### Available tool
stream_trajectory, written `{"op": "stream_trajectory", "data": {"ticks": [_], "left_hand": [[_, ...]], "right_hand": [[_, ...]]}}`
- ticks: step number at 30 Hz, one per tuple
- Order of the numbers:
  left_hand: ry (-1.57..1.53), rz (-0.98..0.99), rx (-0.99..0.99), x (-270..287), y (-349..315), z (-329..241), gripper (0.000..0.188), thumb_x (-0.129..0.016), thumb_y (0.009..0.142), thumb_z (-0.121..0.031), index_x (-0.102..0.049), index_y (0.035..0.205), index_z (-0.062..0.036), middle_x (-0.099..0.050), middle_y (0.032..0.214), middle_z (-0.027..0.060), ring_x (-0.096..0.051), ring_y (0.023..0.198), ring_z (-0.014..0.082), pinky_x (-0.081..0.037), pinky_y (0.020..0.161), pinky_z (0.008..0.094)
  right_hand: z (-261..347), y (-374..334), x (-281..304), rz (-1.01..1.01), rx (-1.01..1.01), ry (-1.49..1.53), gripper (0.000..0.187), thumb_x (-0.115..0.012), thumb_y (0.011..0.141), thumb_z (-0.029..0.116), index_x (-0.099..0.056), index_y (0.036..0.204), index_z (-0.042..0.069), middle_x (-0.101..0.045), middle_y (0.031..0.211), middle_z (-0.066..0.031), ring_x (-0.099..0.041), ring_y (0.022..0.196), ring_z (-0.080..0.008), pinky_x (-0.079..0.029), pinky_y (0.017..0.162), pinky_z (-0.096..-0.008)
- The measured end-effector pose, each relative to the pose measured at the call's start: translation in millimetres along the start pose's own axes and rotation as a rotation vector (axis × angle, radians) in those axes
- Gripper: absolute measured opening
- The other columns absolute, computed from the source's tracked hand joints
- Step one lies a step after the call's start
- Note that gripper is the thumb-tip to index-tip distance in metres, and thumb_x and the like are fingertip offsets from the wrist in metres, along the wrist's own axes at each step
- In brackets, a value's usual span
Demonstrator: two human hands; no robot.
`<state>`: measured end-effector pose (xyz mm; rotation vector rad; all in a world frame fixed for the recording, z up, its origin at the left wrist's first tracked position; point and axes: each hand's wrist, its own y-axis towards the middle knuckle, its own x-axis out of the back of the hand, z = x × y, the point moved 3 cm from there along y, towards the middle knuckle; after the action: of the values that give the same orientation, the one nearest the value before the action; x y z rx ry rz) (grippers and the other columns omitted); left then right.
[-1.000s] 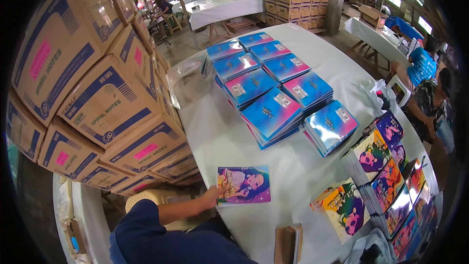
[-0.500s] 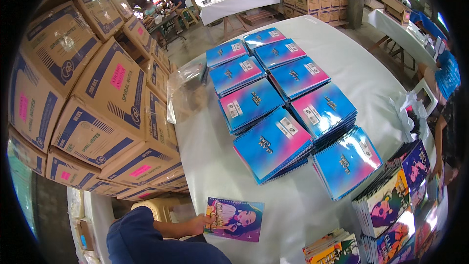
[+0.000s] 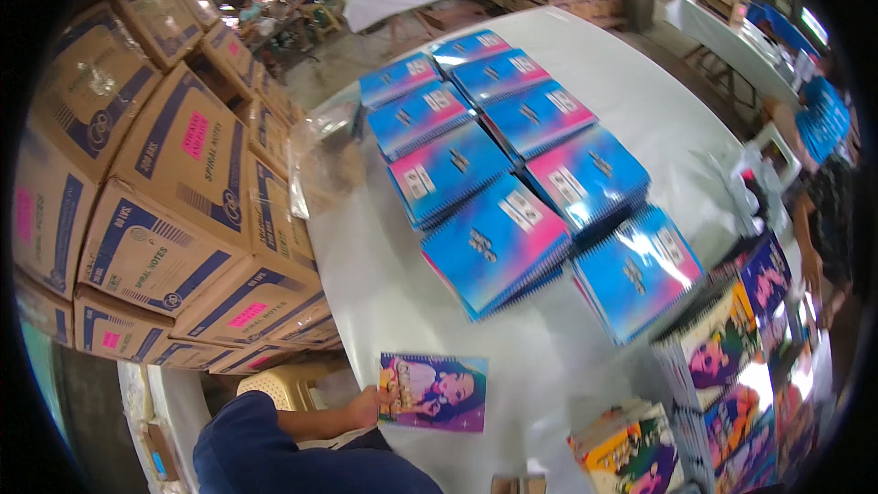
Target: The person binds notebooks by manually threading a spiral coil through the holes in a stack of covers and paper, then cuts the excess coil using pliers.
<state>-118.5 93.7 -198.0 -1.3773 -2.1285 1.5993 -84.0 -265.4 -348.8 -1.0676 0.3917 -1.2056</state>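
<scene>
My left hand [image 3: 369, 405] is closed on the left edge of a spiral notebook [image 3: 444, 398]. Its purple cover carries a drawn figure with dark hair, and the wire binding runs along the top. The notebook is over the near left edge of the white-covered table [image 3: 384, 320]. Beyond it, several stacks of blue-and-pink spiral notebooks [image 3: 498, 242] stand in two rows, with a thinner stack [image 3: 636, 274] at their near right. My right hand does not show. At the lower edge a small grey-brown object [image 3: 519, 484] is cut off and too blurred to name.
Illustrated notebooks [image 3: 709, 357] are piled at the right, and a smaller pile [image 3: 631, 457] lies nearer. Cardboard cartons [image 3: 174, 247] rise on the left above a cream plastic stool [image 3: 293, 382]. At the far right a person's arm [image 3: 809, 238] reaches beside a plastic bag [image 3: 739, 185].
The whole view has shifted, so the table and cartons sit farther left and higher. My left hand keeps its hold on the notebook. The grey-brown object has appeared at the lower edge.
</scene>
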Motion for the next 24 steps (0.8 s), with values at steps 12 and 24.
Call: {"op": "stream_trajectory", "data": {"ticks": [12,24], "left_hand": [[0.138,0.152,-0.144,-75.0,3.3,-24.6,0.023,-0.061,0.093,-0.012,-0.057,0.112,-0.0003,-0.066,0.106,0.012,-0.068,0.091,0.0235,-0.057,0.08,0.0385],[0.078,0.314,-0.288,-52.9,9.0,-14.6,0.029,-0.056,0.097,-0.015,-0.053,0.121,0.0013,-0.063,0.113,0.0148,-0.065,0.1,0.0261,-0.055,0.085,0.0424]], "right_hand": [[-229.3,-245.5,-19.9,0.076,-0.528,0.234,0.036,-0.057,0.095,0.024,-0.055,0.125,0.007,-0.064,0.118,-0.0101,-0.063,0.106,-0.0234,-0.053,0.086,-0.0431],[-333.7,-259.8,-68.0,0.406,-0.398,-0.22,0.038,-0.057,0.093,0.03,-0.058,0.126,0.01,-0.061,0.126,-0.0102,-0.059,0.117,-0.0226,-0.05,0.093,-0.0405]]}}
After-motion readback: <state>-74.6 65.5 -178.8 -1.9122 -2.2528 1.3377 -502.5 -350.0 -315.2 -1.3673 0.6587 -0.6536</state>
